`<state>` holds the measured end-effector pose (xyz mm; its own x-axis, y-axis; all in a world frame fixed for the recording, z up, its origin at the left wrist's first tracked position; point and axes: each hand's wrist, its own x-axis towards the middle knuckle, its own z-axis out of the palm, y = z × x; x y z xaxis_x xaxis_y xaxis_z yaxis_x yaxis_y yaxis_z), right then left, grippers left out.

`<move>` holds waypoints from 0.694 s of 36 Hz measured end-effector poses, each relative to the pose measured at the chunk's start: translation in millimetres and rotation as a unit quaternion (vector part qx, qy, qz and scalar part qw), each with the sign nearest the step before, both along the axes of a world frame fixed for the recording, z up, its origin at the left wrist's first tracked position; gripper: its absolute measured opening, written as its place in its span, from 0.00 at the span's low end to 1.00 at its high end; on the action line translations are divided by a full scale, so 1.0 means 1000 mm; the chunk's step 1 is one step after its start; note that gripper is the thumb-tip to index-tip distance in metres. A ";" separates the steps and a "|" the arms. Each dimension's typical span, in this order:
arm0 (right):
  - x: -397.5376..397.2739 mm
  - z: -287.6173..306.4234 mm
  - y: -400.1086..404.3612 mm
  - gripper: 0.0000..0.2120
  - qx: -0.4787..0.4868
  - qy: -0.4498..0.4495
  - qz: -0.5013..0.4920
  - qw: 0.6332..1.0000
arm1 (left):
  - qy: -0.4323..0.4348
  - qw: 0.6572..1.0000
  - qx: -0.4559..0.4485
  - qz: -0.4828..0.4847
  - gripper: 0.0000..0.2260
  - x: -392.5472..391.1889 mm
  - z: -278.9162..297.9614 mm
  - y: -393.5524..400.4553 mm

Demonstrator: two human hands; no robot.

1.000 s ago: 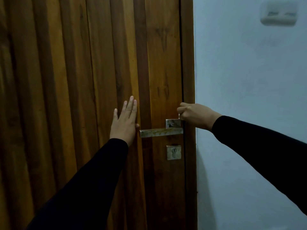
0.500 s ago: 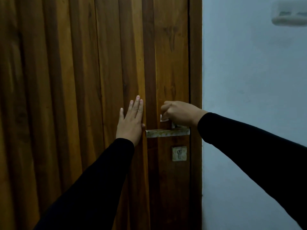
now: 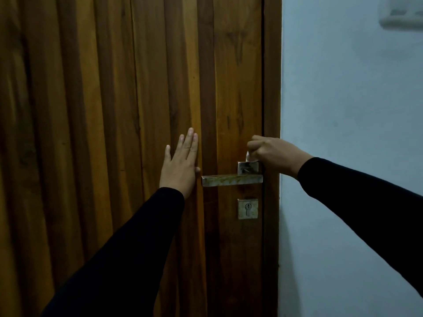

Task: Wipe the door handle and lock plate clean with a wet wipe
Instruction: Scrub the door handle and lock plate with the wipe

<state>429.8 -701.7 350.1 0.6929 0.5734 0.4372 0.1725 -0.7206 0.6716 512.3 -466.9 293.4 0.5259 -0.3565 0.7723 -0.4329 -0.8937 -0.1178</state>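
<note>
- Wood fills most of your view: a brown wooden door (image 3: 114, 110) made of tall boards, shut against its frame (image 3: 272, 88).
- To the right of the frame stands a pale blue wall (image 3: 343, 110), with one white box (image 3: 400, 17) high up at the corner, too blurry to name.
- You have one metal door handle (image 3: 231, 180), long and flat, pointing left, with brown marks on it.
- One square plate (image 3: 248, 168) sits behind the handle, and one square lock plate (image 3: 247, 208) with a keyhole sits just below.
- Your left hand (image 3: 180, 168) lies flat on the door with straight fingers, just left of the handle tip.
- Your right hand (image 3: 272, 154) is curled in a fist around one white wet wipe (image 3: 249, 157), which pokes out and touches the top of the upper plate.
- Both your arms wear black sleeves (image 3: 137, 248).
</note>
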 end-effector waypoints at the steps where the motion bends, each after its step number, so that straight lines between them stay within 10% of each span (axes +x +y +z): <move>1: -0.001 -0.001 -0.002 0.12 -0.001 -0.003 -0.003 1.000 | -0.001 1.000 -0.001 -0.001 0.36 0.000 0.000 0.000; 16: -0.008 0.028 0.024 0.10 0.075 0.073 0.015 0.994 | -0.006 1.000 -0.001 0.004 0.36 0.000 -0.002 -0.002; 25: 0.006 0.017 0.056 0.10 -0.054 0.159 0.028 0.985 | -0.008 1.000 -0.005 0.001 0.36 0.003 -0.002 0.000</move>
